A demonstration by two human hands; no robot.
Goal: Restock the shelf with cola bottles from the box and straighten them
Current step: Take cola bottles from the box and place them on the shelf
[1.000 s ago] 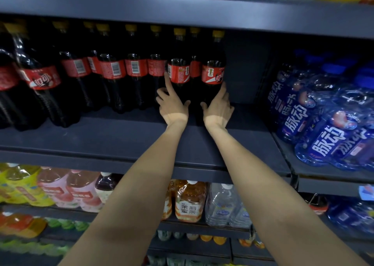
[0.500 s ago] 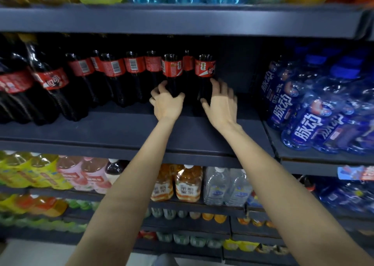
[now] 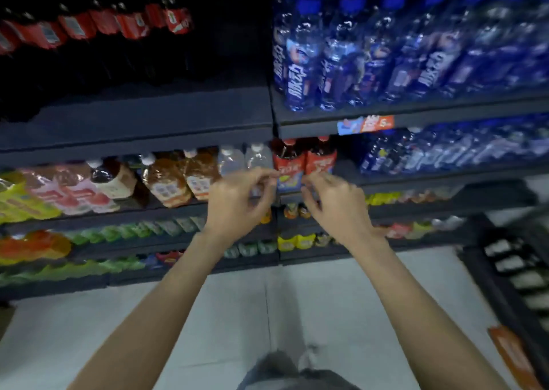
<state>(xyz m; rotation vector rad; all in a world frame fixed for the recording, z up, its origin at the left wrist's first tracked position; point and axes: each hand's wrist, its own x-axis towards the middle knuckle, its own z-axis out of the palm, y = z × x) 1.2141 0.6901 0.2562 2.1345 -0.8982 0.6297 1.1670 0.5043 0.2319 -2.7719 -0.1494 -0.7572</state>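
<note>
blue drink bottles (image 3: pixel 386 54) fill the right shelves above pale floor (image 3: pixel 341 306).

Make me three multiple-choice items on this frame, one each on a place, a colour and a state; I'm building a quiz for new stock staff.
1. Where do the cola bottles stand?
A. top left shelf
B. floor
C. bottom right shelf

2. What colour are the caps of the bottles on the top right shelf?
A. yellow
B. blue
C. green

3. What are the left hand and right hand holding?
A. a cola bottle each
B. one box together
C. nothing

Answers: 1 A, the red-labelled dark bottles sit upper left. 2 B, the caps look blue. 3 C, the fingers are loosely curled in front of the shelves, gripping nothing.
</note>
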